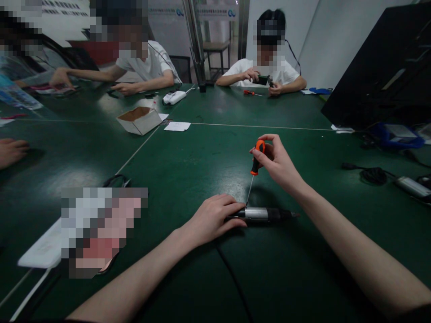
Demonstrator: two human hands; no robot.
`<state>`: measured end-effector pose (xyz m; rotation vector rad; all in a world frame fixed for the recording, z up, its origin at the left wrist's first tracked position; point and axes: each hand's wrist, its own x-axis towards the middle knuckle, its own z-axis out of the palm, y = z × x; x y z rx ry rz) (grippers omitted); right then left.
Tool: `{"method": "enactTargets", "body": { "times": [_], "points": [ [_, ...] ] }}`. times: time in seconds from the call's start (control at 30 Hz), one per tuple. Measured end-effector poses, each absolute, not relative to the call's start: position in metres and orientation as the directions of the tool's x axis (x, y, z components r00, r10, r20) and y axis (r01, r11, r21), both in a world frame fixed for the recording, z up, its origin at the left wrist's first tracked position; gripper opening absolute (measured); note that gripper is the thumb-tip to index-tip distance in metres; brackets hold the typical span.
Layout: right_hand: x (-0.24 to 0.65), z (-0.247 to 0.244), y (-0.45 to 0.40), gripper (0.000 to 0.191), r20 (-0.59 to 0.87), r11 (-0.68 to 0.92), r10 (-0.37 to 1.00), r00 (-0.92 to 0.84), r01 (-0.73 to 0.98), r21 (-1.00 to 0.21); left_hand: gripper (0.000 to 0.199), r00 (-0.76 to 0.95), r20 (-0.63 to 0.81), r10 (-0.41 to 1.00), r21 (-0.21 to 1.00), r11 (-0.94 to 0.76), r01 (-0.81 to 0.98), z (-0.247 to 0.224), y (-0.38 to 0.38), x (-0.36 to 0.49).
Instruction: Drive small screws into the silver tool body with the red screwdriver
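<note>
My left hand (218,215) grips the black end of a corded handheld electric tool (256,215) and holds it flat on the green table. The tool has a silver barrel and a black nose tapering to the right; its black cord (232,273) runs toward me from under my hand. My right hand (274,159) holds an orange-and-black screwdriver (255,165) by the top of its handle. The screwdriver stands nearly upright, leaning slightly. Its tip meets the tool's upper side beside my left fingertips; the exact contact spot is too small to make out.
On the left lie a white power strip (40,246) and a blurred-out flat pink item (107,229). Farther off stands an open cardboard box (139,121). To the right are a coiled cable (373,176) and another silver tool (412,186). Co-workers sit across the table.
</note>
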<state>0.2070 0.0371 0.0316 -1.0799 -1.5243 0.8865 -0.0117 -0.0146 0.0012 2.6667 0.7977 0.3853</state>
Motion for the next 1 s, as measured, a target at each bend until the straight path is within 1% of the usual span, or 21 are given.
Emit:
{"method": "enactTargets", "body": {
  "times": [0.23,0.43,0.6,0.77,0.9,1.0],
  "points": [
    [0.2058,0.0323,0.0382,0.035,0.302,0.317,0.948,-0.105,0.19,-0.929,0.038,0.808,0.15,0.57,0.382,-0.787,0.484,0.0009,-0.0146,-0.0118],
    [0.2083,0.0297,0.0384,0.045,0.307,0.303,0.952,-0.014,0.199,-0.932,0.04,0.806,0.163,0.569,0.383,-0.789,0.48,-0.0012,-0.0142,-0.0119],
    [0.2082,0.0289,0.0384,0.041,0.307,0.309,0.951,-0.04,0.178,-0.934,0.04,0.806,0.168,0.568,0.379,-0.792,0.479,-0.0008,-0.0143,-0.0115],
    [0.2078,0.035,0.0364,0.033,0.328,0.34,0.94,-0.092,0.197,-0.92,0.039,0.805,0.172,0.568,0.381,-0.792,0.477,0.001,-0.0148,-0.0115],
    [0.2071,0.0379,0.0352,0.034,0.313,0.333,0.941,-0.127,0.189,-0.924,0.038,0.807,0.17,0.566,0.385,-0.792,0.474,0.0003,-0.0145,-0.0118],
    [0.2066,0.0363,0.0357,0.037,0.315,0.326,0.945,-0.089,0.184,-0.927,0.04,0.81,0.182,0.558,0.386,-0.798,0.463,-0.0007,-0.0144,-0.0119]
  ]
}}
